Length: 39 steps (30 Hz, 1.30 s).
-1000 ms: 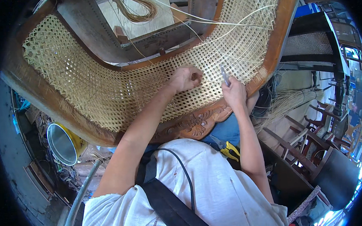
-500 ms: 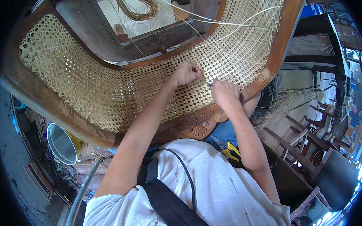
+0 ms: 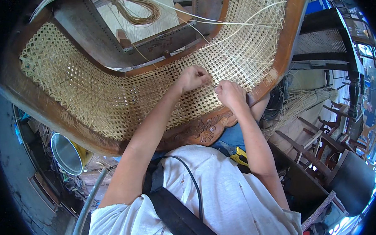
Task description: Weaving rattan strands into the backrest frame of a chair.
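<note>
A woven cane panel (image 3: 107, 96) fills a curved, carved wooden chair frame (image 3: 215, 125) in front of me. My left hand (image 3: 194, 78) is over the middle of the weave, its fingers curled in a pinch; whatever they hold is too small to make out. Close by on the right, my right hand (image 3: 231, 93) is closed just above the cane, around a small dark-tipped tool mostly hidden by the fingers. Long pale cane strands (image 3: 255, 17) trail loose across the panel's upper right part.
Beyond the panel hangs a coil of cane (image 3: 143, 16). At left stand a yellow bucket (image 3: 66, 154) and a metal pipe (image 3: 88, 208). A yellow-handled tool (image 3: 240, 156) lies against my waist. Loose cane (image 3: 305, 104), a black chair (image 3: 325, 42) and stacked wooden furniture (image 3: 319, 153) crowd the right.
My right hand has turned and shifted slightly up and left, so the dark tip shows less. The left hand stays nearly in place. The chair frame appears slightly further left.
</note>
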### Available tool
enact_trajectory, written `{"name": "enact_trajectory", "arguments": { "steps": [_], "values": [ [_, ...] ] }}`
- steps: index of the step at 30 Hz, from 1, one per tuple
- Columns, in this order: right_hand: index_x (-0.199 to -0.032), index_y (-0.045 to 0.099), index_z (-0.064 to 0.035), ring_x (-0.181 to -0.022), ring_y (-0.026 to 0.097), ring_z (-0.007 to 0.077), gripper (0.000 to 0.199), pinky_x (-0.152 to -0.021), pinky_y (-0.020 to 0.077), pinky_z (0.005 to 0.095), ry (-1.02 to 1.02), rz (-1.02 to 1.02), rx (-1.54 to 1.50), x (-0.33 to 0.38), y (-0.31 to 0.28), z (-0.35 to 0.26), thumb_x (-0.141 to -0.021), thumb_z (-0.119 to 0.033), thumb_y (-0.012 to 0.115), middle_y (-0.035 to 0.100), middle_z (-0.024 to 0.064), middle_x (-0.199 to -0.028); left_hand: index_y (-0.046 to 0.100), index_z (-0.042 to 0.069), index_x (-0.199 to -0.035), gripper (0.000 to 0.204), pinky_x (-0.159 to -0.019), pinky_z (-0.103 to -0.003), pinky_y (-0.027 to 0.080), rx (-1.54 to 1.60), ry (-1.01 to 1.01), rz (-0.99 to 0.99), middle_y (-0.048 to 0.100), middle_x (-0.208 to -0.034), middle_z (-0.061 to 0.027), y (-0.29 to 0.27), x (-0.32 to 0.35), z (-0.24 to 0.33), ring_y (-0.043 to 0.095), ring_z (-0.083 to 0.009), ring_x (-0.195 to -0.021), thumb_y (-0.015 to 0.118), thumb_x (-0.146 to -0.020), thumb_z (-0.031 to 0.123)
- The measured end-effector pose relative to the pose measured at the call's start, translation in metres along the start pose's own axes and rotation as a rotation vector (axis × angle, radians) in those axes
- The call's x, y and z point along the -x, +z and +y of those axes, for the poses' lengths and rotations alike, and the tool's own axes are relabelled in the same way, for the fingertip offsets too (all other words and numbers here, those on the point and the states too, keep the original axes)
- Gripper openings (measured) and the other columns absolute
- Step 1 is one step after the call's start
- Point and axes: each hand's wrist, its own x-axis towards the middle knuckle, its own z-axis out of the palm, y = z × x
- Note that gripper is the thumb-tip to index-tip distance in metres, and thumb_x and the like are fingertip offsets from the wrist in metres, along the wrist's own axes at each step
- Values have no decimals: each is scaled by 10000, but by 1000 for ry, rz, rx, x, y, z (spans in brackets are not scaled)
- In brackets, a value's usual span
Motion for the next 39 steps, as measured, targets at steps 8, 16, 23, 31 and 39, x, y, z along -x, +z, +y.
{"name": "enact_trajectory", "arguments": {
  "steps": [8,16,23,31,39],
  "values": [
    [-1015,666,6,-851,686,268,334,-751,523,415,131,-118,12,-2,-10,-6,-895,-305,665,701,150,-946,762,112,-955,175,-728,-308,556,-187,-28,-16,733,-911,-103,9,7,-4,680,-183,-758,706,-790,124],
    [-981,670,8,-747,678,265,153,-692,550,400,-2,194,-301,1,16,25,-849,-25,598,696,182,-851,738,95,-1027,228,-838,-344,549,109,167,28,713,-994,-156,5,21,0,679,-256,-884,679,-841,213],
    [-956,662,17,-726,650,178,210,-654,496,326,-213,83,-867,4,30,54,-849,-163,675,688,127,-811,707,98,-1072,319,-850,-379,531,-301,-58,240,714,-967,-126,-23,48,-21,684,-258,-906,706,-828,304],
    [-1057,566,9,-936,633,414,281,-835,481,494,-225,14,-346,-14,19,17,-939,-245,546,654,247,-1008,682,123,-1057,240,-803,-385,535,-419,-90,392,710,-964,-109,1,53,-28,683,-276,-888,600,-921,302],
    [-1068,516,-45,-923,615,485,221,-821,462,560,-135,154,-220,55,-31,83,-960,-236,486,645,298,-952,675,133,-1070,221,-795,-403,537,-584,65,483,696,-992,-118,14,62,-28,676,-305,-900,565,-941,275]
  ]
}}
